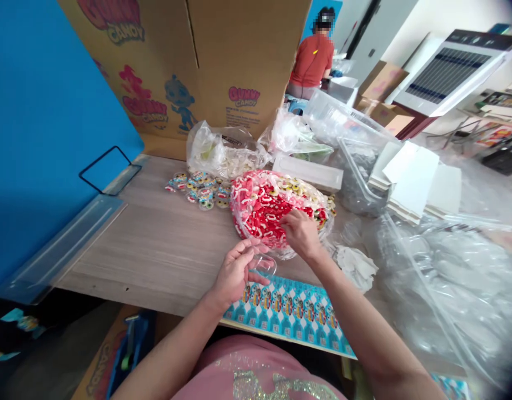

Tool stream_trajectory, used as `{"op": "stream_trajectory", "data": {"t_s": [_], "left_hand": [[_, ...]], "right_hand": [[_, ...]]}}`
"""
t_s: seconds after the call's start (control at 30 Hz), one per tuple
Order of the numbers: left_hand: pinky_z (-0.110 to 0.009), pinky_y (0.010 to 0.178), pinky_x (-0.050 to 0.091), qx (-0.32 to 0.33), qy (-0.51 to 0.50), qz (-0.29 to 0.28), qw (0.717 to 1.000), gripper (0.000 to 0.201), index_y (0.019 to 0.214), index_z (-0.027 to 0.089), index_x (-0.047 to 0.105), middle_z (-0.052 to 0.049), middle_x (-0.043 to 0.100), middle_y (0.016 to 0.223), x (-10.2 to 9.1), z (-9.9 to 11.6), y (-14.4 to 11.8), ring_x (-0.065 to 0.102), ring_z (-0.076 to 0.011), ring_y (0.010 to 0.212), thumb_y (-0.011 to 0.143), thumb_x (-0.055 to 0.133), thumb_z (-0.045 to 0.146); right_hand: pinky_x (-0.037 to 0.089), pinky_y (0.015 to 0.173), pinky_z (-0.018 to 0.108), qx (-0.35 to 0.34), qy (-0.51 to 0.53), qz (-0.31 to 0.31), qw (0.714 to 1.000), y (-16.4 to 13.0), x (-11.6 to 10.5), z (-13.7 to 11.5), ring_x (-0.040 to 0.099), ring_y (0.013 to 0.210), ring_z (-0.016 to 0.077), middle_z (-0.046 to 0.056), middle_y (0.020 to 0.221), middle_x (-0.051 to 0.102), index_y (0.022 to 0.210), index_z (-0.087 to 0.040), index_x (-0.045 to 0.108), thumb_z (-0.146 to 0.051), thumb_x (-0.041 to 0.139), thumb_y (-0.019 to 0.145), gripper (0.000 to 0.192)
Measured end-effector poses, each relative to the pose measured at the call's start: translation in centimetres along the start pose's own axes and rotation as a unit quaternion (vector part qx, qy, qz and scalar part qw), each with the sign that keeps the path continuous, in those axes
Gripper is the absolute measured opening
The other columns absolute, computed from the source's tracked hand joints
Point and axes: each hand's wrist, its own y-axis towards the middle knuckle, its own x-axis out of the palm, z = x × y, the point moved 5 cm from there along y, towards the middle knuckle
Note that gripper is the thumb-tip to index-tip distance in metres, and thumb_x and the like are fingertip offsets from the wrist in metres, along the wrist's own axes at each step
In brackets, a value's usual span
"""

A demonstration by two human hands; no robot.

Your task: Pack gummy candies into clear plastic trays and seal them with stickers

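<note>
My left hand (235, 270) holds a small clear plastic cup (263, 264) just above the table's front edge. My right hand (300, 232) reaches into an open clear bag of red-and-white gummy candies (267, 206), fingers pinched among the sweets; whether a candy is gripped is hidden. A blue patterned sticker sheet (290, 312) lies below both hands. Several small round sealed candy cups (200, 190) sit in a cluster to the left of the bag.
A large Gummy Candy cardboard box (197, 61) stands at the back, a blue panel (39, 128) on the left. Clear bags (222, 151), a plastic bin (356, 166), white cards (410, 180) and loose plastic (447, 266) crowd the right. A person in an orange shirt (313, 61) sits far behind.
</note>
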Motion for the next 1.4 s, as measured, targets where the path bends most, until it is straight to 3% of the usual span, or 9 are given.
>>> {"op": "stream_trajectory", "data": {"t_s": [0.1, 0.23, 0.5, 0.67, 0.77, 0.97, 1.1, 1.27, 1.4], "left_hand": [[-0.035, 0.047, 0.060, 0.023, 0.002, 0.021, 1.000, 0.034, 0.116, 0.015, 0.057, -0.014, 0.068, 0.112, -0.5, 0.4, -0.1, 0.074, -0.0284, 0.080, 0.084, 0.065, 0.026], [-0.033, 0.051, 0.060, 0.034, -0.024, 0.018, 0.999, 0.030, 0.112, 0.016, 0.059, -0.012, 0.069, 0.111, 0.3, 0.2, 0.4, 0.074, -0.0254, 0.076, 0.084, 0.065, 0.026], [-0.032, 0.057, 0.060, -0.002, -0.033, -0.053, 0.998, 0.029, 0.108, 0.013, 0.064, -0.012, 0.073, 0.095, 0.3, -0.4, 0.8, 0.074, -0.0246, 0.074, 0.088, 0.064, 0.035], [-0.027, 0.043, 0.055, -0.057, 0.035, -0.088, 0.994, 0.029, 0.106, 0.013, 0.068, -0.008, 0.072, 0.077, -0.8, -0.6, 0.9, 0.071, -0.0221, 0.057, 0.086, 0.066, 0.033], [-0.024, 0.040, 0.051, -0.069, 0.037, -0.089, 0.993, 0.032, 0.114, 0.012, 0.067, -0.008, 0.071, 0.072, -1.1, -0.4, 0.9, 0.070, -0.0216, 0.053, 0.091, 0.061, 0.033], [-0.021, 0.037, 0.048, -0.061, -0.015, -0.096, 0.993, 0.038, 0.128, 0.015, 0.059, -0.007, 0.071, 0.079, -1.0, 0.6, 0.4, 0.068, -0.0186, 0.053, 0.097, 0.053, 0.037], [-0.022, 0.042, 0.051, -0.042, -0.033, -0.079, 0.995, 0.045, 0.134, 0.022, 0.053, -0.004, 0.070, 0.085, -0.7, 0.8, -0.2, 0.066, -0.0152, 0.056, 0.092, 0.063, 0.036], [-0.018, 0.048, 0.047, -0.043, -0.044, -0.062, 0.996, 0.039, 0.117, 0.019, 0.065, -0.004, 0.071, 0.087, 0.4, -1.2, -0.5, 0.065, -0.0130, 0.066, 0.081, 0.077, 0.026], [-0.023, 0.061, 0.054, -0.055, -0.077, -0.041, 0.995, 0.032, 0.117, 0.021, 0.064, -0.007, 0.072, 0.103, 2.3, -3.4, -0.9, 0.069, -0.0178, 0.085, 0.088, 0.069, 0.036]], "right_hand": [[0.043, 0.067, 0.029, 0.068, 0.251, 0.060, 0.964, -2.0, -1.1, 1.2, 0.056, 0.071, 0.0165, 0.003, 0.075, 0.064, 0.081, -0.019, 0.066, -0.027, 0.056, 0.083, 0.013], [0.044, 0.063, 0.027, 0.082, 0.405, 0.042, 0.910, -4.4, -1.4, -1.9, 0.056, 0.065, 0.0136, -0.001, 0.072, 0.064, 0.083, -0.020, 0.066, -0.029, 0.068, 0.078, 0.010], [0.047, 0.072, 0.030, -0.082, 0.291, -0.063, 0.951, -4.6, -1.2, -7.1, 0.065, 0.073, 0.0152, 0.002, 0.078, 0.073, 0.081, -0.022, 0.074, -0.020, 0.059, 0.083, 0.015], [0.043, 0.073, 0.031, -0.235, 0.187, -0.195, 0.934, -4.1, -0.8, -9.2, 0.059, 0.074, 0.0150, 0.003, 0.076, 0.069, 0.078, -0.021, 0.073, -0.019, 0.049, 0.091, 0.027], [0.041, 0.077, 0.033, -0.270, 0.123, -0.214, 0.931, -4.0, -0.4, -10.2, 0.059, 0.078, 0.0159, 0.002, 0.079, 0.069, 0.079, -0.023, 0.072, -0.019, 0.047, 0.093, 0.029], [0.045, 0.078, 0.032, -0.243, 0.147, -0.133, 0.950, -4.2, 0.3, -10.7, 0.061, 0.088, 0.0174, 0.008, 0.098, 0.068, 0.086, -0.020, 0.073, -0.019, 0.048, 0.093, 0.026], [0.047, 0.072, 0.028, -0.221, 0.186, -0.084, 0.954, -5.0, 0.6, -10.3, 0.060, 0.075, 0.0146, 0.005, 0.080, 0.067, 0.083, -0.019, 0.068, -0.013, 0.044, 0.090, 0.026], [0.047, 0.065, 0.024, -0.101, 0.232, 0.066, 0.965, -6.1, -0.2, -7.8, 0.061, 0.065, 0.0127, 0.002, 0.071, 0.067, 0.080, -0.019, 0.067, -0.009, 0.046, 0.084, 0.023], [0.049, 0.067, 0.024, -0.021, 0.264, 0.102, 0.959, -7.6, -0.7, -5.9, 0.063, 0.067, 0.0131, 0.001, 0.074, 0.069, 0.080, -0.020, 0.069, -0.010, 0.049, 0.083, 0.022]]}}
